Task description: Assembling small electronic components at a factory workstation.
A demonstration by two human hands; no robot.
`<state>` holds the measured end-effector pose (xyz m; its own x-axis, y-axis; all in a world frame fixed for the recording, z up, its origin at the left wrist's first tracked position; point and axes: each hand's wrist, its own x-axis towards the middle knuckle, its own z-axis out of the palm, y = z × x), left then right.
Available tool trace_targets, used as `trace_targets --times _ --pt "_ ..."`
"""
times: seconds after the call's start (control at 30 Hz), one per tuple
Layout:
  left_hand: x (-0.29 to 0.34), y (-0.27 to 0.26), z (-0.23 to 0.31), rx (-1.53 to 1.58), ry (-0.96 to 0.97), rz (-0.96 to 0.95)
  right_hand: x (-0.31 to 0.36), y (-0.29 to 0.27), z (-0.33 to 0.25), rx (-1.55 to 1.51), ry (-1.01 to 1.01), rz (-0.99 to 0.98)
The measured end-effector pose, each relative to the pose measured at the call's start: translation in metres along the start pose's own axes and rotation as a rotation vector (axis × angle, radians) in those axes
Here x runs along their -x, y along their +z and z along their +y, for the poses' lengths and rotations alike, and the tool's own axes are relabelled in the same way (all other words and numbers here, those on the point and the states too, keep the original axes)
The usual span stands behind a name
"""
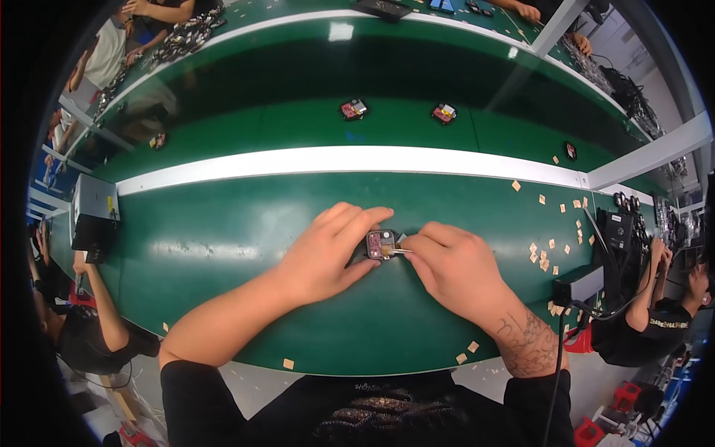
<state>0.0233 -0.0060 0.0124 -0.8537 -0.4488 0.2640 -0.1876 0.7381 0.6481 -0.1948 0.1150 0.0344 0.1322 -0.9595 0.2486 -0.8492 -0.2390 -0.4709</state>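
A small square electronic device (375, 244) with a dark casing and a reddish circuit board lies at the middle of the green table. My left hand (328, 242) curls around its left side, the thumb at its lower edge and the index finger stretched past its upper edge. Between the thumb and fingers of my right hand (450, 261) is a thin silvery tool (403, 251), apparently tweezers. Its tip reaches the device's right side. Pressed-together fingers hide most of the tool.
Similar devices (354, 109) (444, 112) sit on the belt beyond the white rail (357, 159). Small tan squares (544, 263) are scattered at right, near a black box (578, 284) with a cable. A grey box (95, 212) stands at left. Co-workers sit at both sides.
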Motion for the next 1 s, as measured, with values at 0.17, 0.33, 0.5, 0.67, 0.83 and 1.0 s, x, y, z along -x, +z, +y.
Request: trace_targets --times 0.17,0.33,0.5,0.67,0.83,1.0 --pt "0.005 -0.012 0.001 -0.098 0.09 0.014 -0.006 0.002 -0.017 0.185 -0.063 -0.072" --pt "0.008 0.012 -0.014 0.057 0.044 -0.019 0.002 0.017 -0.016 0.191 -0.058 -0.012" --pt "0.016 0.009 0.002 -0.004 0.039 -0.007 0.008 0.004 -0.029 0.236 -0.054 -0.053" --pt "0.015 0.009 0.004 -0.038 0.104 -0.071 0.004 0.002 -0.035 0.309 -0.066 -0.107" --pt "0.011 0.01 0.002 0.027 0.074 -0.061 0.002 0.01 -0.019 0.112 0.032 -0.068" --pt "0.011 0.006 0.004 0.025 0.011 -0.073 0.0 0.004 -0.016 -0.005 0.052 -0.031"
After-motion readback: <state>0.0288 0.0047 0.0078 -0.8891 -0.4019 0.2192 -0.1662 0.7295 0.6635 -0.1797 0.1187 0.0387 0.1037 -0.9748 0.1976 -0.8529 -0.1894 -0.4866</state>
